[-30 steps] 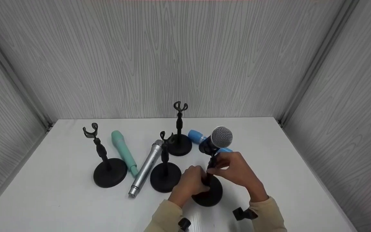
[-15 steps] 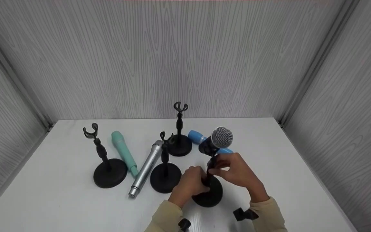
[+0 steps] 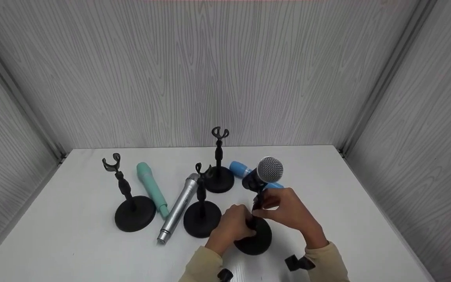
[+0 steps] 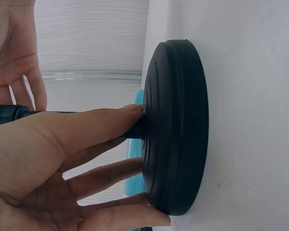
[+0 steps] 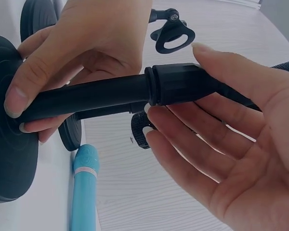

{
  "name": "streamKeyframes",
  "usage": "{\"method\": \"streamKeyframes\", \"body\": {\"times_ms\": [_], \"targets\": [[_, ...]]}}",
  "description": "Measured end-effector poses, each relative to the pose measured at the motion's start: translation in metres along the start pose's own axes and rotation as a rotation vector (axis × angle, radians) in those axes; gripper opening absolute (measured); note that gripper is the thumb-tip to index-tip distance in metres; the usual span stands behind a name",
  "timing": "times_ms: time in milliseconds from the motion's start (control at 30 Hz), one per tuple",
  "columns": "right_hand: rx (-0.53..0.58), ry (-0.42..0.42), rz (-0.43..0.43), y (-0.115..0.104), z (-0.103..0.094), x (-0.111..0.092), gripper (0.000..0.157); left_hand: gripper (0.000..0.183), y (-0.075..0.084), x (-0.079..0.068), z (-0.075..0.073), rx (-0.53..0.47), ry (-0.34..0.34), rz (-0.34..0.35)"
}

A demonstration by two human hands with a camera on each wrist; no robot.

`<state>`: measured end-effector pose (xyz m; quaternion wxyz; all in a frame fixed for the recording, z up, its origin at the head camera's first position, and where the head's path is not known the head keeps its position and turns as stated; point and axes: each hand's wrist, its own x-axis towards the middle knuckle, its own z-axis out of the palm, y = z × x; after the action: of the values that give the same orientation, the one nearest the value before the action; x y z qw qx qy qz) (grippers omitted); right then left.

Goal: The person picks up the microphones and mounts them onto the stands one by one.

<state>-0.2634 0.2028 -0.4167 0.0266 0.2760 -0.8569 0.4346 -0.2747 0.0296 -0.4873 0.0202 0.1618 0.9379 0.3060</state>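
Observation:
A black round-based microphone stand [image 3: 254, 246] stands near the front of the table, a black microphone with a silver mesh head [image 3: 270, 169] in its clip. Low on the stand, my left hand [image 3: 231, 225] grips the pole, thumb and fingers reaching down to the base [image 4: 176, 130]. Higher up, my right hand [image 3: 288, 207] curls its fingers around the stand's ribbed collar [image 5: 178, 84]. In the right wrist view its fingertips lie along the collar's underside, while the thumb tip shows slightly off the upper side.
Left of the hands are three more stands [image 3: 134, 219] [image 3: 202, 225] [image 3: 220, 184] with bare clips. A green microphone [image 3: 152, 188] and a silver microphone [image 3: 178, 209] lie among them. Behind the held stand lies a blue microphone [image 3: 239, 168], partly covered. Grey walls [image 3: 225, 78] enclose the table.
The whole scene sits slightly lower in the head view. Both hands keep their places on the stand, with only a slight shift of the right fingers.

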Motion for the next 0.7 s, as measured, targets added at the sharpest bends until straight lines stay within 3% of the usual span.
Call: {"method": "streamKeyframes", "body": {"times_ms": [267, 700], "targets": [[0.016, 0.003, -0.016, 0.014, 0.001, 0.002, 0.018, 0.032, 0.001, -0.004, -0.001, -0.002, -0.011, -0.013], [0.021, -0.029, -0.008, 0.013, 0.001, 0.002, 0.019, 0.026, 0.001, 0.000, -0.001, -0.006, -0.024, -0.009]]}}
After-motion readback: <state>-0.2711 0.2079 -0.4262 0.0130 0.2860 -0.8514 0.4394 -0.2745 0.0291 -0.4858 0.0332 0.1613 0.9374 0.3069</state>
